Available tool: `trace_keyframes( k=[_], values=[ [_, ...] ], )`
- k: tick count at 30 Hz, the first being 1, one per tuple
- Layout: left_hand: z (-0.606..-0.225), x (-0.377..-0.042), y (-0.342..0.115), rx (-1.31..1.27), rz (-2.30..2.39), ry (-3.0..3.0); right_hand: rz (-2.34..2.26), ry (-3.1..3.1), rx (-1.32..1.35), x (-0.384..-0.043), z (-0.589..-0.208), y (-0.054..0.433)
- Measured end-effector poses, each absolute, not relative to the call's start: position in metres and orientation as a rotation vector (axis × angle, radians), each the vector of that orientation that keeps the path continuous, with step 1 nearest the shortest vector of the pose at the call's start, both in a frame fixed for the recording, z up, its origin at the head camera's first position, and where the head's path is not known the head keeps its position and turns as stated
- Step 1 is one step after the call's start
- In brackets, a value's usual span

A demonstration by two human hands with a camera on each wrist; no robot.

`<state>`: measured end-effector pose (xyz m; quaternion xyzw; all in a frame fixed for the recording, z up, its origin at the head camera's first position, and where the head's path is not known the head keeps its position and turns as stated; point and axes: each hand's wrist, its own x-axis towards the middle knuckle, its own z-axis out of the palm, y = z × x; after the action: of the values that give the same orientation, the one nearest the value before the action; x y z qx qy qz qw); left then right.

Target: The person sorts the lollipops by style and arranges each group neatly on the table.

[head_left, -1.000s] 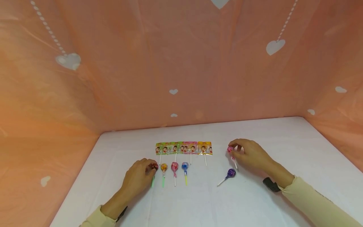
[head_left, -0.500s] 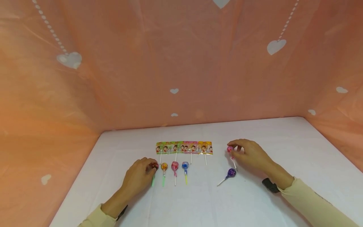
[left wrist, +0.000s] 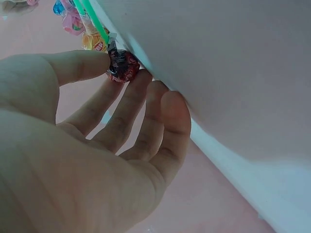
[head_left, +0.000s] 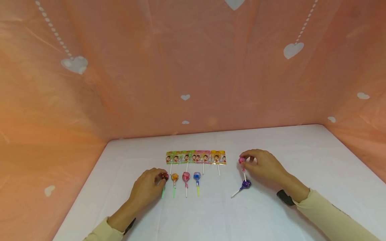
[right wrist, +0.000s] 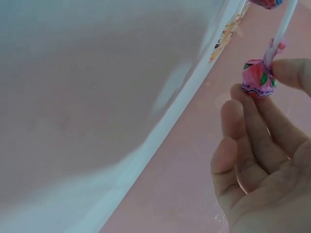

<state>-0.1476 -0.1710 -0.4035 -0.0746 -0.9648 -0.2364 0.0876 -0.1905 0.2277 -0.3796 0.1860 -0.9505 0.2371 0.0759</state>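
Note:
My left hand pinches the dark red wrapped head of a lollipop between thumb and fingertips; its green stick points toward me, at the left end of a row. In that row lie an orange lollipop, a pink-red lollipop and a blue lollipop. Over on the right, my right hand holds a pink lollipop by its head, thumb against fingertips. Its white stick runs down to a purple lollipop, overlapping it in the head view; whether they touch I cannot tell.
Behind the row, several flat-packet lollipops in green, pink and yellow wrappers lie side by side, sticks toward me. A white cloth-covered table spreads beneath. An orange curtain with white hearts stands at the back and both sides.
My right hand has shifted slightly left with the pink lollipop, and its stick now stands more upright, over the purple lollipop. The left hand has stayed in place.

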Motion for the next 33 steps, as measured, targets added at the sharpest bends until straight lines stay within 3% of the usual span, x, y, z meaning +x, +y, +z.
trace_keyframes(
  k=[20,33],
  values=[
    [-0.404,-0.147,-0.171,-0.235,-0.692,-2.859,0.757,-2.889,0.467,-0.182,-0.381,0.206],
    [-0.403,-0.149,-0.171,-0.247,-0.666,-2.87,0.771,-2.856,0.574,-0.184,-0.384,0.193]
  ],
)
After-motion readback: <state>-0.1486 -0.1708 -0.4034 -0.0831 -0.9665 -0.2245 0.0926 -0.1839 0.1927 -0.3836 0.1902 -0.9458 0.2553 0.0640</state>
